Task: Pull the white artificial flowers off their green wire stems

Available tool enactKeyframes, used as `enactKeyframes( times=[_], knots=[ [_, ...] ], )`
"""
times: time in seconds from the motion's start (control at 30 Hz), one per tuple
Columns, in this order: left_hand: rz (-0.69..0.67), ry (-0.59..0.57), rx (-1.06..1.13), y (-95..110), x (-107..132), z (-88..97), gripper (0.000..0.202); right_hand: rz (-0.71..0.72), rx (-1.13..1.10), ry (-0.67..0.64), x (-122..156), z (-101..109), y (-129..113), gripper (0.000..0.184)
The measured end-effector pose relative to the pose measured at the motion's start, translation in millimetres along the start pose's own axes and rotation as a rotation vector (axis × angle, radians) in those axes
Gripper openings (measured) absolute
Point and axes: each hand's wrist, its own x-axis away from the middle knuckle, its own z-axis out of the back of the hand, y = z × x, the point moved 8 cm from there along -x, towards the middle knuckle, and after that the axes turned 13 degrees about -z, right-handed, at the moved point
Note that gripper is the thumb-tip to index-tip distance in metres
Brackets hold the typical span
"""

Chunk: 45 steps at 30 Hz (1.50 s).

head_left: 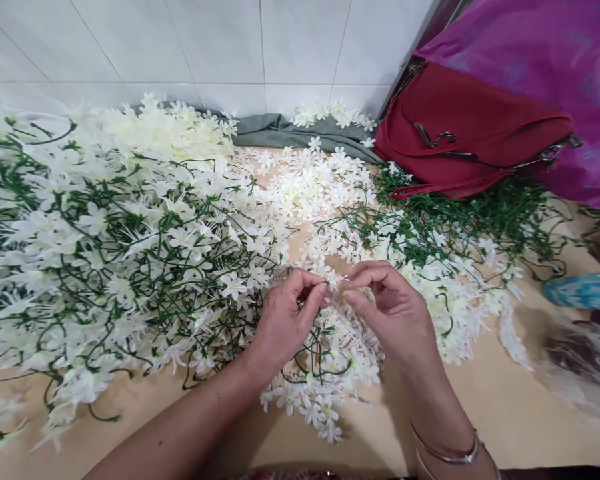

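My left hand (286,319) and my right hand (393,312) meet at the centre, fingertips pinched together on a small white artificial flower (336,279). Below them lies a clump of white flowers on green wire stems (325,380). A large heap of assembled flower sprigs (105,233) spreads to the left. Loose white blossoms (315,183) lie just beyond my hands. Bare green stems (480,213) pile up to the right. A bangle circles my right wrist.
A red handbag (465,133) rests at the back right against purple plastic (555,53). A grey-green cloth (290,130) lies along the white tiled wall (220,40). A teal object (583,291) and clear plastic (585,367) sit at the right edge.
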Motion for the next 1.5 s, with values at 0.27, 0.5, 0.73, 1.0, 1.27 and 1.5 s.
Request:
enactKeyframes(
  times=[0.27, 0.5, 0.73, 1.0, 1.27, 1.5],
  knots=[
    [0.029, 0.019, 0.048, -5, 0, -1.5, 0.017, 0.224, 0.329, 0.143, 12, -10, -17, 0.007],
    [0.031, 0.036, 0.103, -6, 1, -2.4, 0.016, 0.206, 0.300, 0.159, 14, -13, -14, 0.007],
    [0.033, 0.042, 0.074, -6, 1, -0.6, 0.015, 0.201, 0.260, 0.133, 16, -17, -12, 0.012],
    [0.028, 0.043, 0.122, -10, 0, -1.1, 0.016, 0.131, 0.180, 0.117, 16, -18, -7, 0.014],
    [0.021, 0.028, 0.132, -6, -2, -0.6, 0.015, 0.043, 0.088, 0.067, 16, -23, 10, 0.011],
    [-0.016, 0.073, 0.122, -4, -3, 0.5, 0.015, -0.024, 0.009, 0.067, 16, -24, 5, 0.007]
  ],
)
